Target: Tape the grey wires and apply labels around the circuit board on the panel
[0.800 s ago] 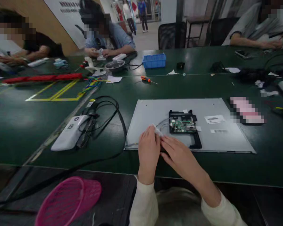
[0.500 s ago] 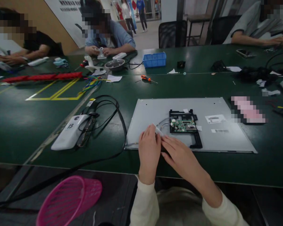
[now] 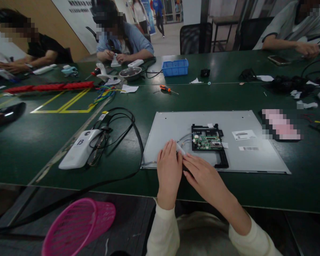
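Note:
A large pale grey flat panel (image 3: 170,124) lies on the table, with a green circuit board (image 3: 206,142) in a black plastic frame (image 3: 224,158) on top of it. Over the panel's near edge, my left hand (image 3: 169,172) has its fingers drawn together on a narrow whitish strip (image 3: 180,148), perhaps tape. My right hand (image 3: 206,177) reaches in from the right, its fingertips closed at the strip's lower end. Thin grey wires (image 3: 185,138) run from the board toward my hands. My left thumb and the strip's underside are hidden.
A white device (image 3: 78,149) with black cables lies to the left, and a pink phone (image 3: 281,124) to the right. Farther back are an orange screwdriver (image 3: 165,89) and a blue basket (image 3: 175,67). Below the table edge is a pink basket (image 3: 72,227). Several people sit around.
My hands stay almost in place, with slight finger movement at the strip. At the far left, a hand with a dark shiny object has come into view.

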A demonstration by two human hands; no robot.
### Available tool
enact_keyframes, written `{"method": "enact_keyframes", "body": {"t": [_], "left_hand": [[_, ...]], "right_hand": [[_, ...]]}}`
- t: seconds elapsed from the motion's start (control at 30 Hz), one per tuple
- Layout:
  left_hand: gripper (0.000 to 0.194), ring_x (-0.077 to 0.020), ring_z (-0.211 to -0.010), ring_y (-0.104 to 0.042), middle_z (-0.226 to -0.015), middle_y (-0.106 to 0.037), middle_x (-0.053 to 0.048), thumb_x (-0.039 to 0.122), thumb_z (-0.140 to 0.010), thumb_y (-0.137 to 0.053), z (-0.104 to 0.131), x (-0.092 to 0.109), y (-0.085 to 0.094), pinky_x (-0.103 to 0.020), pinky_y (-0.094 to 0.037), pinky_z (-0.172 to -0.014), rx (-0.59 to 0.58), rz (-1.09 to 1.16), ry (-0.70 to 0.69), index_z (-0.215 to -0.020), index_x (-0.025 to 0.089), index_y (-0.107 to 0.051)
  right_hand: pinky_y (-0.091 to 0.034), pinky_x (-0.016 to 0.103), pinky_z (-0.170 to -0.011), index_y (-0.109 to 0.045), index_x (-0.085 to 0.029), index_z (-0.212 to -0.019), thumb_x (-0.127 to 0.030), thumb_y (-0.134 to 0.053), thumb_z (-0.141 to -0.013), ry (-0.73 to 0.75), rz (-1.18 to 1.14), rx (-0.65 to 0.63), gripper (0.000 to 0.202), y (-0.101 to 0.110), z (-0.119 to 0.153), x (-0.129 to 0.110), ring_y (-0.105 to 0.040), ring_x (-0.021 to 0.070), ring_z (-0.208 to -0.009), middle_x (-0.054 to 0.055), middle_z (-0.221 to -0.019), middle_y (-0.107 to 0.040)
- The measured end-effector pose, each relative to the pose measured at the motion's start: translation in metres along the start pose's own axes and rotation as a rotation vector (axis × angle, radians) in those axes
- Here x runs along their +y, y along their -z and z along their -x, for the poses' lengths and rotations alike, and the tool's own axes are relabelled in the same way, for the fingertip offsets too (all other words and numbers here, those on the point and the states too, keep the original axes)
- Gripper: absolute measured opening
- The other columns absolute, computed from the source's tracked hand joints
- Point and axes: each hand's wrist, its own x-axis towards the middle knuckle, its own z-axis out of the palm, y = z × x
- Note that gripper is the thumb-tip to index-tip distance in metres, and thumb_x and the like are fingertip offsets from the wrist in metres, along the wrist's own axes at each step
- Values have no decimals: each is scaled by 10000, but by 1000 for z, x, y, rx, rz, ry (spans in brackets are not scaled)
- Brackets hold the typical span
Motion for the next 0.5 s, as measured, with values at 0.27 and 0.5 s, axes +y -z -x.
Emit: {"method": "enact_keyframes", "body": {"t": [0.27, 0.5], "left_hand": [[411, -245, -1344, -391, -1415, -466, -121, 210, -939, -385, 2, 0, -2, -454, -341, -1089, 6, -30, -11, -1333, 123, -463], [401, -249, -1338, -398, -1413, -466, -135, 206, -937, -392, 2, 0, 0, -461, -335, -1096, 13, -21, -35, -1320, 108, -461]], "right_hand": [[-439, 406, -1060, -599, -83, -1216, -150, -465, -909, -5, -12, 34, 342, 2, 0, -1, -552, 225, -1192, 124, -1256, -620], [-443, 411, -1056, -607, -88, -1200, -152, -464, -908, -9, -15, 34, 332, 2, 2, -1, -552, 232, -1189, 129, -1250, -622]]}}
